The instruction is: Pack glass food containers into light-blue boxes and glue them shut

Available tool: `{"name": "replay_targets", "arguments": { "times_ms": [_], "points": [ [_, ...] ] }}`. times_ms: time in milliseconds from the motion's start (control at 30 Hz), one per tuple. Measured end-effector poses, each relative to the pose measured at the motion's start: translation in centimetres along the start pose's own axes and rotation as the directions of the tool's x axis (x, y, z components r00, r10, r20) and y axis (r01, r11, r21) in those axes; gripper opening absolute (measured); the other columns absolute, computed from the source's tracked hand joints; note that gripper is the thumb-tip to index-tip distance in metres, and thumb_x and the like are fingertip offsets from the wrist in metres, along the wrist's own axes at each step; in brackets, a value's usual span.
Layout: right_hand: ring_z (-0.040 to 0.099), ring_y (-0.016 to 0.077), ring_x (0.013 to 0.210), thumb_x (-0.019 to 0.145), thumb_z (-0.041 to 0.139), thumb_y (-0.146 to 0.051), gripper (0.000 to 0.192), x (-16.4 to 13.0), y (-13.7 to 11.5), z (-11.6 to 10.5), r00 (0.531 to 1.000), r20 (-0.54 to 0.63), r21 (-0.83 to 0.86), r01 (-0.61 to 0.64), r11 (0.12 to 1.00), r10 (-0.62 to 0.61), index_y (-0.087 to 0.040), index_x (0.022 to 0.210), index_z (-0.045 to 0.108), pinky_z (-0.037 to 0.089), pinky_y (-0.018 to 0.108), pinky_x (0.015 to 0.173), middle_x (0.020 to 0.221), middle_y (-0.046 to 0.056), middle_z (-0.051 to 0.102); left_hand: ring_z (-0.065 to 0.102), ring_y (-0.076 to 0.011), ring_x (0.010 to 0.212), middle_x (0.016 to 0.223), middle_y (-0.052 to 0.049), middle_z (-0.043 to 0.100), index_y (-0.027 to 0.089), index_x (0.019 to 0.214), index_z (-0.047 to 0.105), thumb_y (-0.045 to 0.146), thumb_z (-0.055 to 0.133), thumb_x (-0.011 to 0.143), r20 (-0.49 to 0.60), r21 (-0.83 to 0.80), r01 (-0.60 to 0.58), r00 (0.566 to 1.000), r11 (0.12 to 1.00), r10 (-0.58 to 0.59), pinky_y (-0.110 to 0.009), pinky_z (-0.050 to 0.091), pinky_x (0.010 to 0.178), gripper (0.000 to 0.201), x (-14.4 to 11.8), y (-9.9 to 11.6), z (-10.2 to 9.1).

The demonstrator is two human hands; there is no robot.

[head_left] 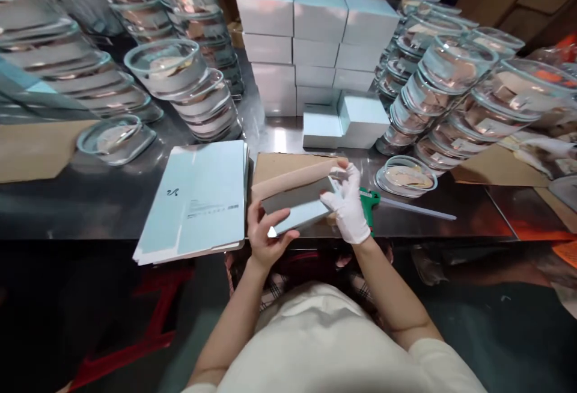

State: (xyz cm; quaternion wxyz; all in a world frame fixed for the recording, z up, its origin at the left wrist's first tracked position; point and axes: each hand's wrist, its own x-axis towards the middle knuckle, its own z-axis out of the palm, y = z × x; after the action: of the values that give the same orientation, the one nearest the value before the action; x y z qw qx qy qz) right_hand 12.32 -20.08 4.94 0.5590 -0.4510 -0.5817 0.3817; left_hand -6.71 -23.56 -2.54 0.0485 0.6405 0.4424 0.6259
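Note:
Between my two hands, over the near edge of the table, is a partly folded cardboard box [306, 216], pale blue outside, with a brown flap standing up at its far side. My bare left hand [267, 231] grips its left end, thumb and fingers on the walls. My right hand [349, 207], in a white glove with some fingertips bare, holds the right end. A brown cardboard piece [279, 166] lies behind the box. Close to my right hand rests a green glue gun [370, 201] with a long, pale glue stick [419, 210] trailing right. Flat printed box blanks [198, 194] are stacked at the left.
White boxes [293, 50] form a wall at the back centre. Tall stacks of clear round containers [198, 98] stand left, and more clear containers [442, 68] lean at the right. A red stool [148, 321] is below the table at left.

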Motion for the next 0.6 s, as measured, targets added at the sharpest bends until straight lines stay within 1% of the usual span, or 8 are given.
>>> {"name": "replay_targets", "arguments": {
  "times_ms": [67,133,167,233,300,333,433,600],
  "points": [
    [0.063,0.0239,0.124,0.096,0.062,-0.051,0.056,-0.7,-0.3,-1.9,0.999,0.05,-0.101,0.01,0.995,-0.005,-0.027,0.144,0.047,0.053,0.041,0.108,0.136,0.009,0.063,0.062,-0.0277,0.116,0.106,-0.01,0.066,0.023,0.102,0.073,0.071,0.07,0.087,0.052,0.041,-0.067,0.997,0.997,0.065,-0.041,0.051,0.102,0.051,0.5,-0.8,-1.0],
    [0.065,0.0266,0.122,0.1,0.053,-0.061,0.048,-2.2,-0.3,-4.7,1.0,-0.01,-0.353,-0.007,0.936,0.004,-0.024,0.13,0.062,0.052,0.042,0.107,0.129,0.011,0.068,0.06,-0.0279,0.115,0.099,-0.009,0.064,0.021,0.1,0.074,0.075,0.067,0.086,0.07,0.05,-0.062,0.996,0.997,0.058,-0.04,0.05,0.1,0.056,0.9,-1.1,-1.5],
    [0.067,0.0286,0.118,0.1,0.052,-0.064,0.049,-3.0,0.0,-6.3,0.996,-0.089,-0.515,-0.068,0.854,0.026,-0.023,0.121,0.067,0.053,0.042,0.105,0.123,0.012,0.071,0.06,-0.0283,0.115,0.101,-0.009,0.063,0.021,0.099,0.074,0.078,0.066,0.085,0.081,0.05,-0.046,0.996,0.998,0.042,-0.04,0.05,0.099,0.06,1.0,-1.1,-1.6],
    [0.071,0.0319,0.106,0.095,0.06,-0.065,0.047,-4.4,1.0,-9.4,0.958,-0.264,-0.75,-0.278,0.6,0.114,-0.021,0.105,0.073,0.055,0.043,0.095,0.11,0.015,0.074,0.058,-0.0291,0.114,0.105,-0.01,0.06,0.02,0.098,0.073,0.084,0.065,0.08,0.092,0.053,-0.023,0.996,0.998,0.018,-0.042,0.049,0.099,0.067,1.0,-1.1,-1.4],
    [0.073,0.0325,0.095,0.083,0.075,-0.057,0.04,-5.0,2.2,-11.6,0.89,-0.357,-0.79,-0.449,0.417,0.283,-0.02,0.097,0.074,0.056,0.04,0.084,0.1,0.016,0.076,0.058,-0.0294,0.111,0.104,-0.01,0.059,0.021,0.098,0.072,0.085,0.07,0.075,0.08,0.047,-0.014,0.997,0.999,0.01,-0.043,0.049,0.099,0.068,0.9,-1.3,-0.8],
    [0.074,0.0317,0.09,0.077,0.081,-0.05,0.035,-5.0,2.9,-12.3,0.851,-0.359,-0.764,-0.504,0.403,0.383,-0.02,0.093,0.075,0.055,0.038,0.08,0.096,0.015,0.077,0.057,-0.0292,0.109,0.102,-0.009,0.058,0.021,0.097,0.07,0.083,0.072,0.074,0.071,0.038,-0.013,0.997,0.999,0.01,-0.044,0.048,0.098,0.066,1.0,-1.4,-0.5],
    [0.073,0.0267,0.078,0.064,0.083,-0.031,0.022,-4.2,4.3,-12.7,0.763,-0.303,-0.612,-0.615,0.497,0.571,-0.019,0.08,0.074,0.053,0.032,0.07,0.078,0.008,0.077,0.057,-0.028,0.105,0.096,-0.007,0.057,0.022,0.094,0.066,0.076,0.07,0.081,0.032,0.008,-0.017,0.999,1.0,0.017,-0.043,0.049,0.095,0.056,1.4,-1.8,0.4],
    [0.063,0.0181,0.053,0.071,0.068,-0.033,0.018,-4.3,4.3,-11.3,0.742,-0.283,-0.396,-0.667,0.631,0.608,-0.016,0.073,0.069,0.049,0.027,0.051,0.059,0.003,0.069,0.061,-0.0283,0.11,0.109,-0.008,0.061,0.023,0.099,0.068,0.059,0.076,0.085,-0.115,-0.052,-0.117,0.987,0.992,0.11,-0.044,0.049,0.097,0.04,1.3,0.3,-0.5]
  ]
}}
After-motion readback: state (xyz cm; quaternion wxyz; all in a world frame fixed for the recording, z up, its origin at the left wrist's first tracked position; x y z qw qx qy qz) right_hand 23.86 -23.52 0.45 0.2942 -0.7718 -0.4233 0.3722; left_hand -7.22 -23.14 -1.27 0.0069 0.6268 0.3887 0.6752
